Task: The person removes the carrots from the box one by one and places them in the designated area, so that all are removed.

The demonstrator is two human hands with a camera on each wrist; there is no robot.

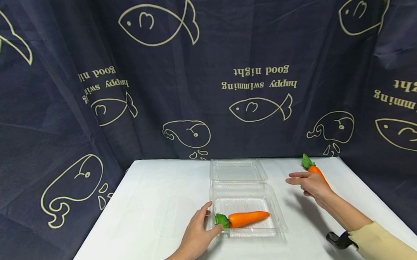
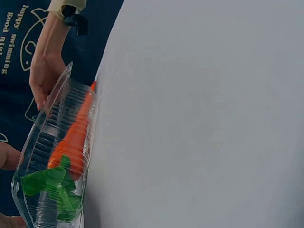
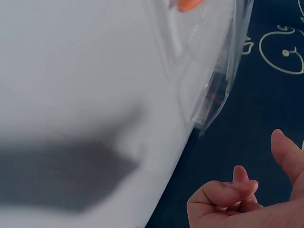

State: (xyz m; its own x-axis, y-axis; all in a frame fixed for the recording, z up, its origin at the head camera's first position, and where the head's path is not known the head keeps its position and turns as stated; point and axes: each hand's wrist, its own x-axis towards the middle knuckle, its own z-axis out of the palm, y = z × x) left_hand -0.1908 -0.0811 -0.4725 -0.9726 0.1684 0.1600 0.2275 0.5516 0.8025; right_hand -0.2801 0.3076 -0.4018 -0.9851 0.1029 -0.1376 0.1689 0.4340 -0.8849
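A clear plastic food box lies unfolded on the white table. An orange carrot with green leaves lies along its near side, leaves to the left. At the box's near left corner my left hand holds the rim, thumb by the leaves and fingers along the left wall; the left wrist view shows its fingertips at the rim. My right hand is raised right of the box, holding nothing, some fingers extended and others bent. Behind it lies a second carrot, partly hidden by the hand.
The box's hinged lid lies flat behind its base, near the table's back edge. Dark curtains printed with fish and whales surround the white table. A black strap hangs at the right wrist.
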